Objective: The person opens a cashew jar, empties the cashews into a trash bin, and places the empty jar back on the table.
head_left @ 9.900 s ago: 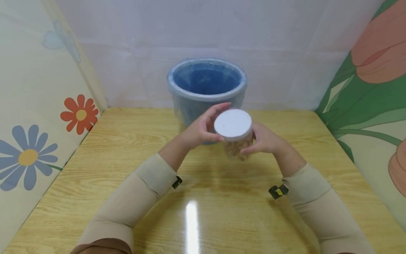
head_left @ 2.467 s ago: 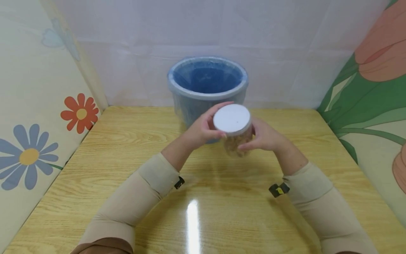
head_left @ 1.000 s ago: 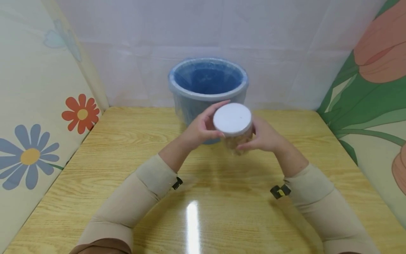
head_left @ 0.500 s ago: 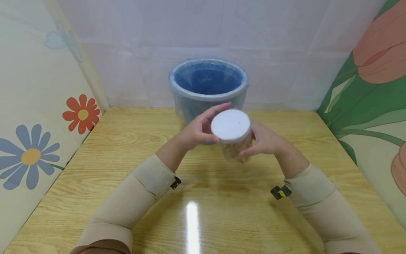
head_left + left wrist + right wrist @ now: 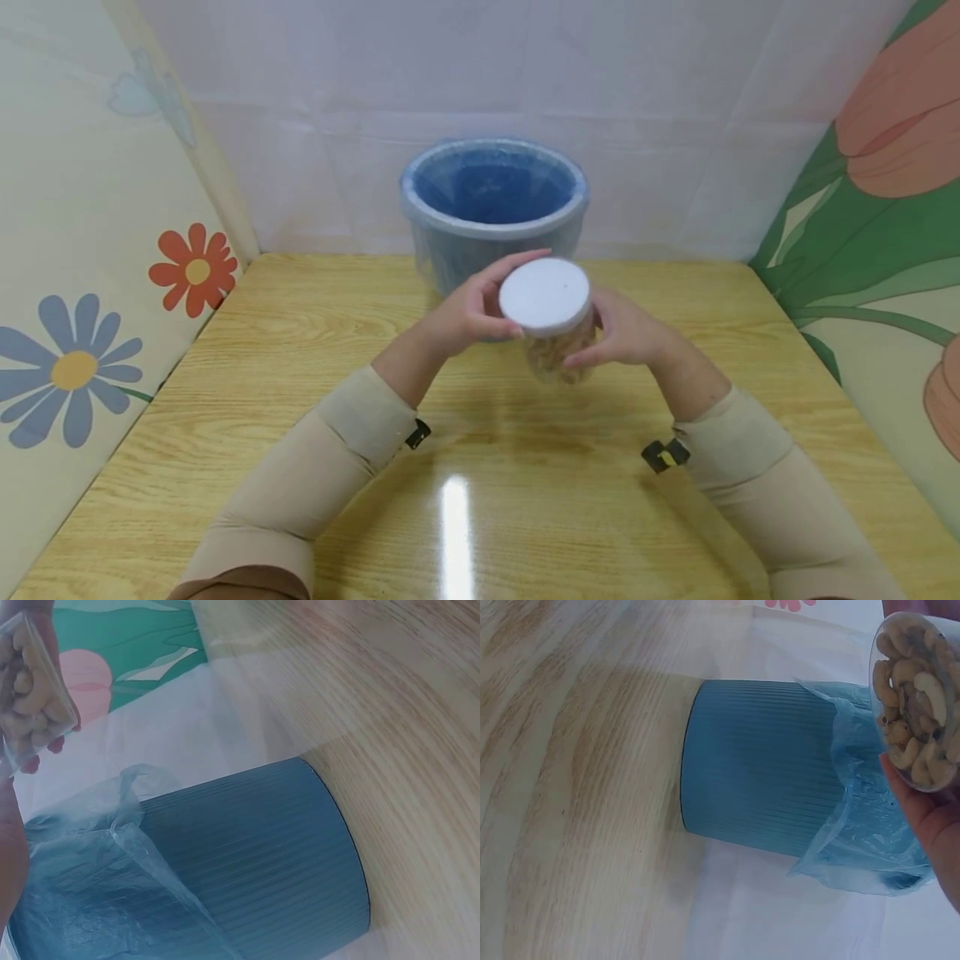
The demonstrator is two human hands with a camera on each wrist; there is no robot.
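Note:
A clear plastic jar of cashews with a white lid is held above the table, tilted slightly. My left hand grips the lid's rim between thumb and fingers, coming from the left. From the other side my right hand holds the jar's body, thumb across the front; its other fingers are mostly hidden behind the jar. In the right wrist view the jar's bottom shows cashews packed inside. The left wrist view catches the jar's side at its left edge.
Behind the hands a blue ribbed bin stands on the wood-grain table. Its plastic liner is folded over the rim. A white sheet hangs at the back, and flower-patterned panels flank both sides.
Both hands have kept hold of the jar throughout. It sits slightly lower than one second ago. A dark speck on the lid, at its left 9.9 seconds ago, is now at its right.

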